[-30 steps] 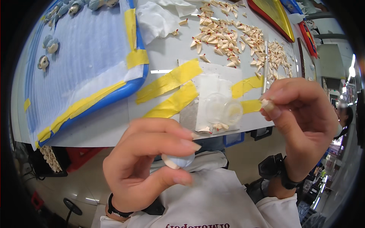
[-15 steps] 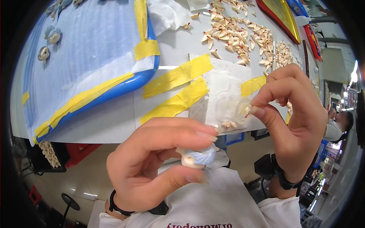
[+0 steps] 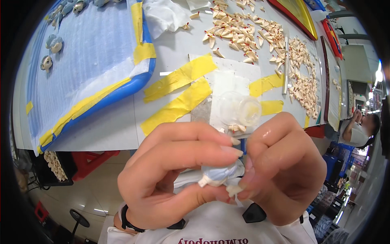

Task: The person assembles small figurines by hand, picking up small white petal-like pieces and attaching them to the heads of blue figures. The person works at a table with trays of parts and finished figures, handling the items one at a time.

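Your left hand pinches a small, rounded blue-and-cream figure head in barely parted fingers; your right hand has its fingers closed on a small cream piece just beside it, whether joined is unclear. Beyond, many cream, red-tipped pieces lie loose on the white worktop; similar heads rest on the blue tray.

The held blue-and-cream piece looks smooth and matt. The tray rim is glossy plastic — its lining ribbed, clothlike. Yellow tape looks papery, the clear cup shiny plastic.
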`<act>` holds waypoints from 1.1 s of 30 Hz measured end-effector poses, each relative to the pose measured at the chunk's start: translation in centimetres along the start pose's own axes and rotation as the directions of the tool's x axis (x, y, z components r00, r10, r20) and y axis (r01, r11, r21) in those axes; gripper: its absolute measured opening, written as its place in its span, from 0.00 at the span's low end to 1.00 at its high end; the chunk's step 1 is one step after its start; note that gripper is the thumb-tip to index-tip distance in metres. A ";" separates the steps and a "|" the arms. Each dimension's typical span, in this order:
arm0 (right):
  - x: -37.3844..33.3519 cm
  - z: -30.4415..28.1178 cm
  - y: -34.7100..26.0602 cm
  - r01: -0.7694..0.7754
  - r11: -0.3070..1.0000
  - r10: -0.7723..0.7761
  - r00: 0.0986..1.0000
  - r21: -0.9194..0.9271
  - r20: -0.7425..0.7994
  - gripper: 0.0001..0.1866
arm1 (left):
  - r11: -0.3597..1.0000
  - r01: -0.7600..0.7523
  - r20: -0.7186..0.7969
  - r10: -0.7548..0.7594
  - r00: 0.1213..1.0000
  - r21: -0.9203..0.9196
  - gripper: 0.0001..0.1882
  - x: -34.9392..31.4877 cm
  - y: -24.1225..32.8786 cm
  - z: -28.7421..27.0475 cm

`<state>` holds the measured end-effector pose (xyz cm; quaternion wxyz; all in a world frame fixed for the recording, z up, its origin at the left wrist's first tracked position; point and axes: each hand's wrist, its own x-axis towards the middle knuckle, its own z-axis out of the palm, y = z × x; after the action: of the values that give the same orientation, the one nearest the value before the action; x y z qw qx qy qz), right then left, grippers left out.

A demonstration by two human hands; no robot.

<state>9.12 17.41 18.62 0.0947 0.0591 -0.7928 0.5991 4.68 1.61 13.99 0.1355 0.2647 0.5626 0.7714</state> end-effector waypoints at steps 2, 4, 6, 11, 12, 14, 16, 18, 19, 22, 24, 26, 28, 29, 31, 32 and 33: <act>-1.4 -1.0 1.7 0.034 0.999 -0.034 0.999 -0.022 0.013 0.10 | 0.997 -0.041 0.007 0.041 0.999 0.070 0.20 0.1 0.1 0.1; -1.4 -1.1 1.6 0.113 0.982 -0.109 0.994 -0.153 0.029 0.11 | 0.982 -0.073 0.024 0.070 0.997 0.175 0.19 0.1 0.4 0.1; -0.4 -1.4 1.4 0.244 0.939 -0.218 0.967 -0.243 0.129 0.13 | 0.959 -0.100 0.030 0.095 0.995 0.266 0.18 -0.1 0.6 0.2; 1.3 -0.5 -0.5 0.228 0.933 -0.198 0.971 -0.280 0.134 0.16 | 0.917 -0.120 -0.004 0.131 0.991 0.380 0.19 -0.8 1.1 0.2; 1.4 -0.9 -0.6 0.208 0.928 -0.168 0.974 -0.310 0.151 0.16 | 0.914 -0.121 -0.005 0.134 0.991 0.388 0.20 -0.6 1.0 0.2; 2.1 -2.8 -0.8 0.128 0.923 -0.116 0.992 -0.362 0.055 0.12 | 0.952 -0.071 -0.050 0.090 0.995 0.299 0.22 -0.4 0.6 -0.2; 3.8 -5.1 -0.7 -0.034 0.869 -0.053 0.986 -0.493 -0.160 0.09 | 0.982 0.000 -0.144 0.027 0.989 0.190 0.25 -0.6 0.3 -0.3; 6.6 -7.7 0.6 -0.068 0.743 0.067 0.997 -0.665 -0.026 0.10 | 0.997 0.062 -0.274 -0.047 0.961 0.045 0.28 -0.8 0.3 0.0; 7.5 -8.3 1.6 -0.018 0.707 0.079 0.995 -0.707 0.055 0.08 | 0.998 0.050 -0.269 -0.042 0.962 0.026 0.29 -0.6 0.2 0.0; 8.8 -8.6 4.2 0.131 0.574 0.098 0.969 -0.808 0.226 0.06 | 0.999 0.045 -0.238 -0.039 0.970 0.019 0.30 -0.4 0.0 -0.2; 9.0 -8.7 4.3 0.162 0.564 0.099 0.960 -0.810 0.261 0.06 | 0.980 -0.023 -0.132 0.049 0.990 0.195 0.29 -0.3 -0.3 -1.1; 9.2 -9.2 4.8 0.253 0.536 0.049 0.943 -0.805 0.329 0.07 | 0.968 -0.042 -0.066 0.060 0.996 0.247 0.28 -0.2 -0.3 -1.4; 9.1 -9.2 4.7 0.278 0.545 0.003 0.943 -0.791 0.334 0.07 | 0.983 -0.010 -0.057 0.020 0.998 0.181 0.27 0.0 0.0 -1.3; 8.8 -9.1 4.7 0.289 0.548 -0.016 0.942 -0.785 0.336 0.07 | 0.989 0.005 -0.055 0.003 0.998 0.145 0.26 0.0 0.0 -1.3; 8.2 -9.0 2.9 0.186 0.639 -0.037 0.977 -0.747 0.211 0.06 | 0.997 0.030 -0.078 -0.025 0.997 0.065 0.26 -0.1 -0.1 -1.0; 7.5 -8.8 1.9 0.132 0.681 -0.039 0.989 -0.721 0.144 0.05 | 0.999 0.044 -0.092 -0.042 0.995 0.018 0.26 -0.1 -0.1 -0.9; 6.6 -8.5 1.5 0.095 0.761 -0.073 0.995 -0.642 0.062 0.05 | 0.997 0.061 -0.113 -0.064 0.992 -0.038 0.26 0.0 0.1 -0.7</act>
<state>3.05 26.09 20.93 0.1229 0.0683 -0.9482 0.2848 4.30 1.03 13.90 0.1318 0.2001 0.5641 0.7902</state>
